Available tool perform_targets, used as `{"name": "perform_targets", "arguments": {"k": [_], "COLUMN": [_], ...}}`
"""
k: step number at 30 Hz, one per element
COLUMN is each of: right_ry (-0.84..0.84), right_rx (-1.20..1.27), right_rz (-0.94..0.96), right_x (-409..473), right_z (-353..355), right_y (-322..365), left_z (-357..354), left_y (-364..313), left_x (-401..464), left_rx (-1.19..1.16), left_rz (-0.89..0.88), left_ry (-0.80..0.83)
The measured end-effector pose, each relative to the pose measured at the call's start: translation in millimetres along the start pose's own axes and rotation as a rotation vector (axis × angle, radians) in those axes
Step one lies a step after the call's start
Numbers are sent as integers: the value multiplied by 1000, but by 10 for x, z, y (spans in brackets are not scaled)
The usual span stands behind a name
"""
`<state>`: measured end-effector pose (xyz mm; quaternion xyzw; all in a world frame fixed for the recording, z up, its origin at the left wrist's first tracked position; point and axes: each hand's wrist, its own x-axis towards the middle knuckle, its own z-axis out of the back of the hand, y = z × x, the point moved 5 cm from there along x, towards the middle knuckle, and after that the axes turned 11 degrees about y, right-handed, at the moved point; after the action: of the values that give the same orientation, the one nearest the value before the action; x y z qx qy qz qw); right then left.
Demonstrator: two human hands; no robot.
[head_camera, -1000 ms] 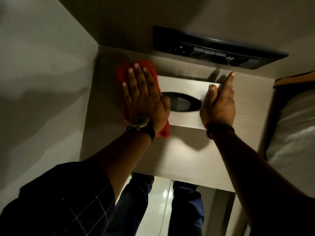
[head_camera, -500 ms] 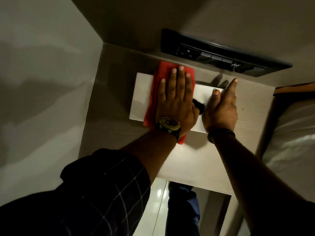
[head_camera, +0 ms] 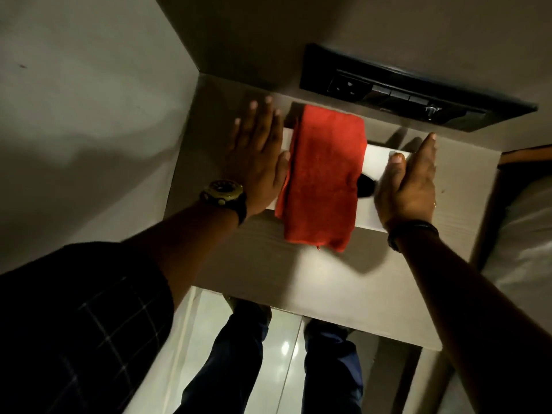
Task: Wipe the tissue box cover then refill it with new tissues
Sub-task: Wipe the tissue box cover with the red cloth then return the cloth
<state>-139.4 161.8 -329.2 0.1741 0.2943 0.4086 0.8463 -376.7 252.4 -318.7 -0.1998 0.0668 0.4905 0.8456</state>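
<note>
The pale rectangular tissue box cover lies flat, long axis left-right, oval slot upward. A folded red cloth drapes across it. The left hand and right hand flank its ends, fingers straight.

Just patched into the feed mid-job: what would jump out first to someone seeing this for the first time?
The red cloth draped across the middle of the white tissue box cover, hiding most of its dark oval slot. The left hand lies flat at the cover's left end and the right hand at its right end. Behind, a black switch panel sits on the wall.
</note>
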Motion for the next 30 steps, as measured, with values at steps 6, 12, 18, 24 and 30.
{"name": "perform_targets", "arguments": {"k": [6, 12, 18, 24, 30], "right_ry": [-101, 131, 132, 81, 19], "right_rx": [-135, -444, -573, -630, -183], "right_rz": [125, 384, 471, 279, -57], "right_x": [-262, -528, -498, -430, -408], "right_z": [37, -679, -599, -270, -15], "right_y": [560, 1007, 736, 352, -19], "left_z": [-47, -72, -28, -24, -26], "left_y": [11, 27, 39, 43, 39], "left_x": [29, 34, 13, 18, 16], "left_rx": [-6, 2, 26, 16, -15], "left_rz": [10, 12, 10, 3, -10], "left_ry": [1, 54, 79, 92, 87]}}
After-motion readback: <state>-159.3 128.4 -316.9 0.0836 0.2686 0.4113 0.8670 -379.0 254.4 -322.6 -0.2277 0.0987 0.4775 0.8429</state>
